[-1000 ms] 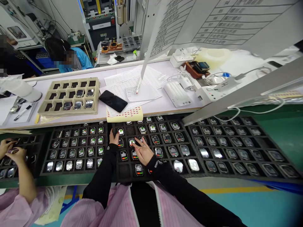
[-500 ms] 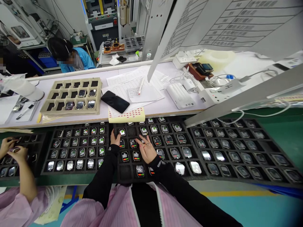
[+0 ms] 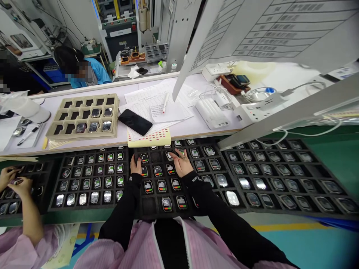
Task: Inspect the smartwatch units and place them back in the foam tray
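Note:
A black foam tray (image 3: 148,206) lies in front of me, its pockets holding several square smartwatch faces with lit screens. My left hand (image 3: 136,165) rests on the tray's left edge, thumb apart from the fingers, beside a watch face (image 3: 144,158). Over the upper middle of the tray, my right hand (image 3: 183,164) has its fingers stretched out, the fingertips at a watch face (image 3: 169,154) that they partly cover. Just below that hand, another watch face (image 3: 170,169) shows white bars and a coloured strip. Neither hand lifts anything.
More foam trays of watches flank mine at left (image 3: 92,186) and right (image 3: 280,179). On the shelf above are a beige tray (image 3: 109,132), a phone (image 3: 135,122) and a power bank (image 3: 211,114). A slanted metal post (image 3: 246,129) crosses at right. A co-worker's hands (image 3: 21,183) work at far left.
My right hand has moved right and slightly up, uncovering watch faces below it. The top-left watch face beside my left hand has switched from white and green to a darker screen.

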Demonstrator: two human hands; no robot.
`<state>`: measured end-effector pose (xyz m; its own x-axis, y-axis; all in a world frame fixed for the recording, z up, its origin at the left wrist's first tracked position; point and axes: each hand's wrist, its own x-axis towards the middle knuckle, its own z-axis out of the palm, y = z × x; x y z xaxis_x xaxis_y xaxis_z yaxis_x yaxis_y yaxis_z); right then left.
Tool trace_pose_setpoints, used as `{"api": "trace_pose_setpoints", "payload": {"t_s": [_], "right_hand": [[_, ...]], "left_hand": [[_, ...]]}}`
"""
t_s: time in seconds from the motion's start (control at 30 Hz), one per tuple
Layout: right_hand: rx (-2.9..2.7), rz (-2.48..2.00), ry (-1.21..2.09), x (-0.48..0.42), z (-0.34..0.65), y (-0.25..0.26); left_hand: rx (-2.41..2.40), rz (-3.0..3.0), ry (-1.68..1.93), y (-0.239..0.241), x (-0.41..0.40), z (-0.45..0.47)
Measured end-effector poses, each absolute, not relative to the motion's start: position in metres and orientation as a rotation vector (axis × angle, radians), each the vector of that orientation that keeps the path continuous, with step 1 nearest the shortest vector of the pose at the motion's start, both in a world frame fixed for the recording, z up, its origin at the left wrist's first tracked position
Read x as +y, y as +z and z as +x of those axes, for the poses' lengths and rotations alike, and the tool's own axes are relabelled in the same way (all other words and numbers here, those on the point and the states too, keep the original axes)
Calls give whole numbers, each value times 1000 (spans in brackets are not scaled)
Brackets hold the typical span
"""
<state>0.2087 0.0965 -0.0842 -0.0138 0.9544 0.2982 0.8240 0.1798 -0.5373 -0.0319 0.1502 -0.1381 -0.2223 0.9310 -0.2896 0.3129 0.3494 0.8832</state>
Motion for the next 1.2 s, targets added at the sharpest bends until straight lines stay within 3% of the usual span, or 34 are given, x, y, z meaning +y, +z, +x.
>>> {"api": "trace_pose_setpoints", "payload": {"t_s": [1.2], "right_hand": [[-1622,-1876,112,67,266,-101]], "left_hand": [[1766,1015,821,-129,154,-37]]}}
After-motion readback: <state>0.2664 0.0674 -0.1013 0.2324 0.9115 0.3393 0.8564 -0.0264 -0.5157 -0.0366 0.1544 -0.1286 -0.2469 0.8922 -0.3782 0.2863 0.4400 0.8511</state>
